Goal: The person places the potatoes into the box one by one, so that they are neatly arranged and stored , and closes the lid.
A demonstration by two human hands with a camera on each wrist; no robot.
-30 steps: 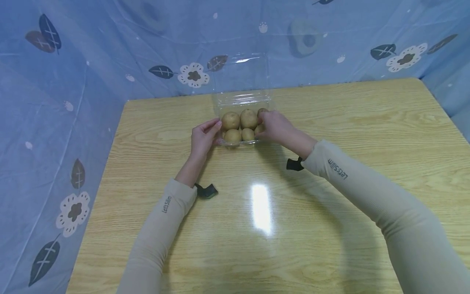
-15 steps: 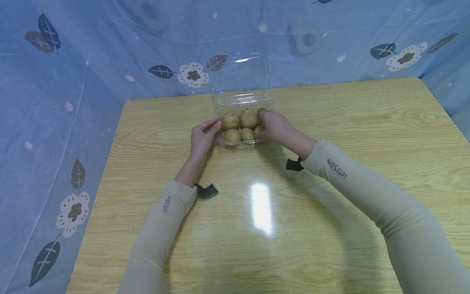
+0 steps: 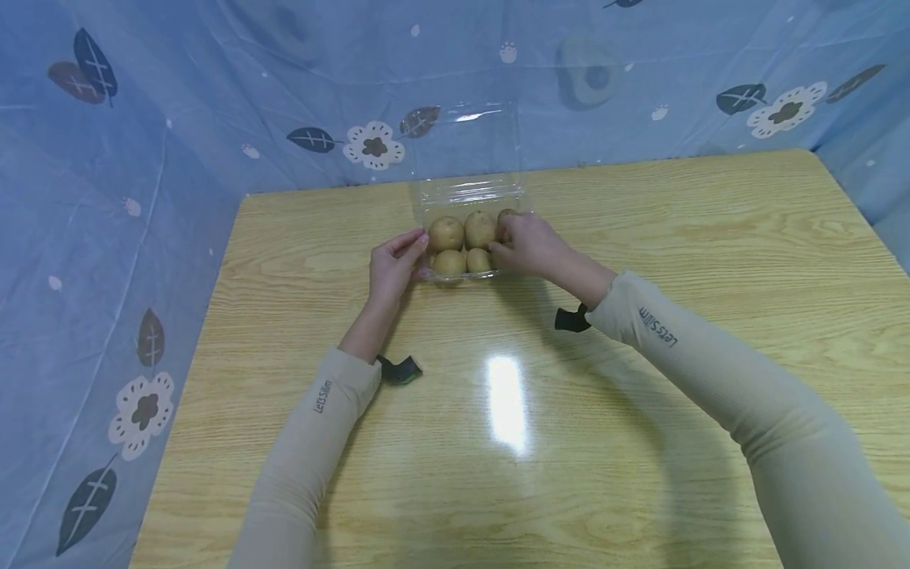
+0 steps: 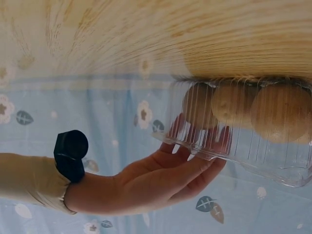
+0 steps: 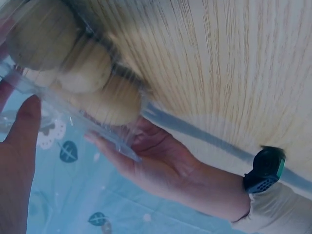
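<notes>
Potatoes (image 3: 462,245) sit in a clear plastic clamshell box (image 3: 465,194) on the wooden table (image 3: 640,237), toward its far edge, with the box's lid standing open behind them against the blue flowered sheet (image 3: 213,95). My left hand (image 3: 393,265) is at the left side of the box, fingers straight and close together, the tips resting on its rim. My right hand (image 3: 529,245) is over the right side of the box, fingers curled down onto a potato there; I cannot tell whether they actually pinch it.

The only writing I can read is "LetsSlim", printed in dark letters on each beige sleeve: once near my left wrist (image 3: 323,395) and once on my right forearm (image 3: 657,328). The box carries no label that I can make out.

From the head view I count about five potatoes, in two rows inside the box. The left wrist view shows what the head view cannot: the ribbed clear wall of the box (image 4: 243,146) from outside, potatoes (image 4: 278,109) pressed against it, and my right hand (image 4: 170,178) laid flat along the opposite rim with a black band (image 4: 70,153) at the wrist. The right wrist view shows the box (image 5: 73,122) from the other side, my left hand (image 5: 161,165) open with its fingers extended against the box's edge, and a black band with a green trim (image 5: 265,170) on that wrist.
</notes>
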